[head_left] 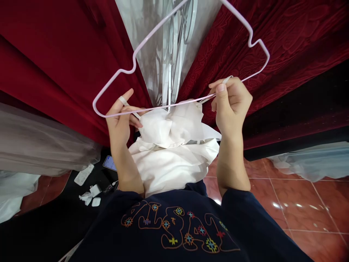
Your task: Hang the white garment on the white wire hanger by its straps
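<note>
A pale pink clothes hanger (148, 36) is held up in front of me, its long lower bar running between both hands. My left hand (122, 114) holds the bar near the left corner, with a thin white strap (123, 100) looped over a finger. Toward the right end, my right hand (231, 100) grips the bar, thumb against the index finger, and another white strap (227, 79) loops there. Both straps belong to a white garment (174, 160), which hangs below the bar and spreads over my lap. The top of the hanger lies outside the view.
Dark red curtains (68, 47) hang left and right, with a silvery-grey cloth (141, 58) between them. A black surface at left carries a phone (109, 163), a white charger (95, 190) and small white items. Sheer fabric (313, 158) hangs over red floor tiles (294, 193).
</note>
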Demonstrator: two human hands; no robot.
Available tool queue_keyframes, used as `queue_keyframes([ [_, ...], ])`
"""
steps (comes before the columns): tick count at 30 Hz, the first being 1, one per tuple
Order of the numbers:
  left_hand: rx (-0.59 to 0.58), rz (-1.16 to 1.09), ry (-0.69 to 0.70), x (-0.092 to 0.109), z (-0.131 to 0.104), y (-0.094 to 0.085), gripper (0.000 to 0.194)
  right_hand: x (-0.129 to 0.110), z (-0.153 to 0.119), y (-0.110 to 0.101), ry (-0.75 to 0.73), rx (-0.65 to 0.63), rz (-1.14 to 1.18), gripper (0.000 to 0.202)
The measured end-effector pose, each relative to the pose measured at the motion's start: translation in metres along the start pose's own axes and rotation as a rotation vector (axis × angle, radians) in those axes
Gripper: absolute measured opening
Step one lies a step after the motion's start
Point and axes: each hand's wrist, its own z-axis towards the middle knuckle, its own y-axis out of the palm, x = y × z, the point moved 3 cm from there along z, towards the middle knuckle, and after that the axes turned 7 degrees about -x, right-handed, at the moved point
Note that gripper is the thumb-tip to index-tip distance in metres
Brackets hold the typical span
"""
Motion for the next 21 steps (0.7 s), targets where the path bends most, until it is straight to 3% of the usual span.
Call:
queue_keyframes([
  [2,0.003,0.144,0.058,0.005,-0.003,-0.018,0.032,0.001,0.003,-0.004,-0.006,-0.011,-0.03,0.043],
  [7,0.258,0.285,0.269,0.032,-0.01,-0.046,0.021,0.002,0.007,-0.006,0.007,-0.043,-0.04,0.043],
  [10,0.155,0.168,0.281,0.047,-0.003,-0.045,0.046,0.002,0.008,-0.005,-0.025,-0.048,0.008,0.034],
  [13,0.02,0.142,0.236,0.056,0.022,-0.041,0.066,0.001,0.008,-0.002,-0.03,-0.076,0.024,0.032],
  [16,-0.248,0.3,0.336,0.061,0.057,-0.028,0.093,0.002,0.004,0.004,-0.004,-0.105,-0.002,0.039],
  [17,-0.31,0.364,0.309,0.061,0.068,-0.024,0.083,0.001,0.003,0.006,-0.004,-0.102,-0.005,0.041],
  [18,-0.313,0.429,0.331,0.062,0.078,-0.021,0.06,0.001,0.001,0.008,-0.007,-0.094,-0.001,0.041],
  [20,-0.255,0.558,0.338,0.064,0.092,-0.016,0.024,0.0,-0.002,0.011,-0.005,-0.087,0.017,0.04],
  [21,-0.201,0.593,0.343,0.063,0.096,-0.015,0.021,0.0,-0.003,0.012,0.003,-0.095,0.023,0.04],
])
